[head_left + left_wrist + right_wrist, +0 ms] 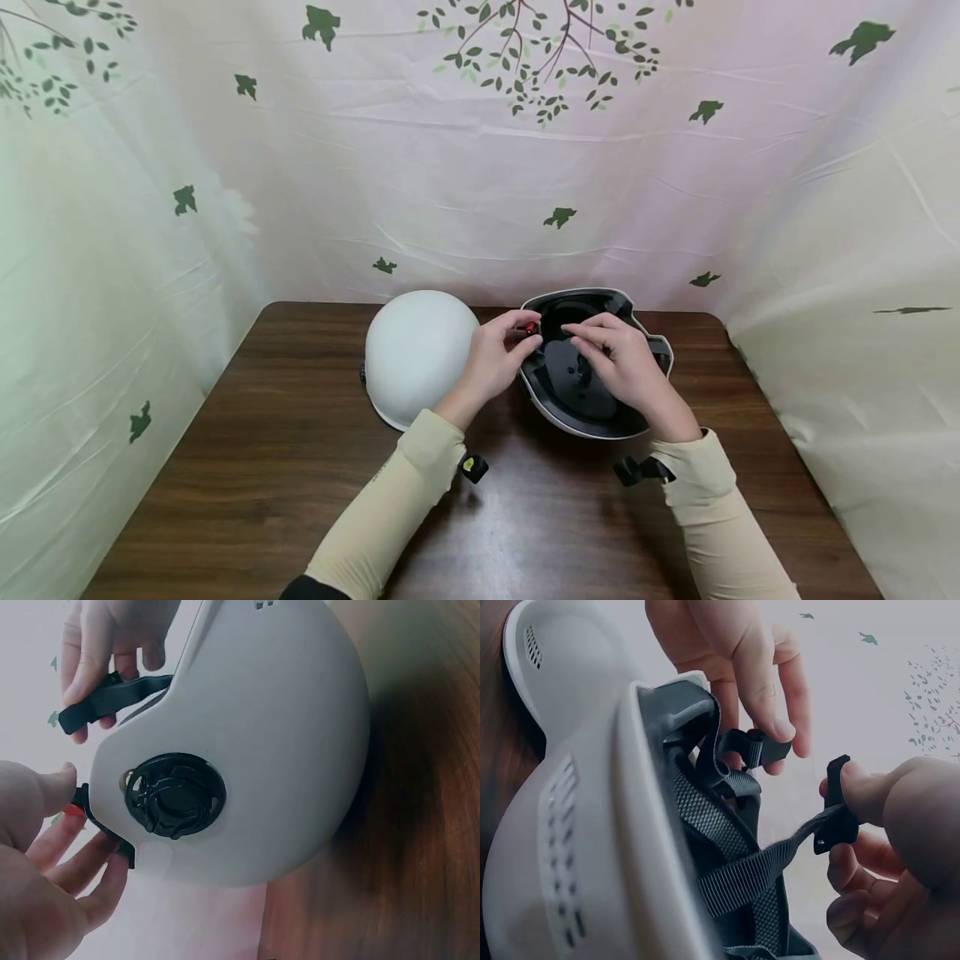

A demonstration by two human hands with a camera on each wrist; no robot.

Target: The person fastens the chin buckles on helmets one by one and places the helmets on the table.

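Observation:
A white helmet point(566, 375) lies upturned at the back of the table, its black lining facing up. My left hand point(495, 350) is at the helmet's left rim and pinches a small black buckle piece point(769, 750) on a chin strap; a red part point(73, 811) shows by the fingers. Over the opening, my right hand point(622, 362) pinches another black buckle piece point(837, 829) at the end of a ribbed black strap point(742, 881). The two buckle pieces are apart. A round black fitting point(176, 796) sits on the helmet's white shell.
A second white helmet point(420, 354) stands dome up on the left, close to my left hand. Both are on a dark wooden table point(300, 483). Behind the table hangs a pale curtain point(450, 183) with leaf prints.

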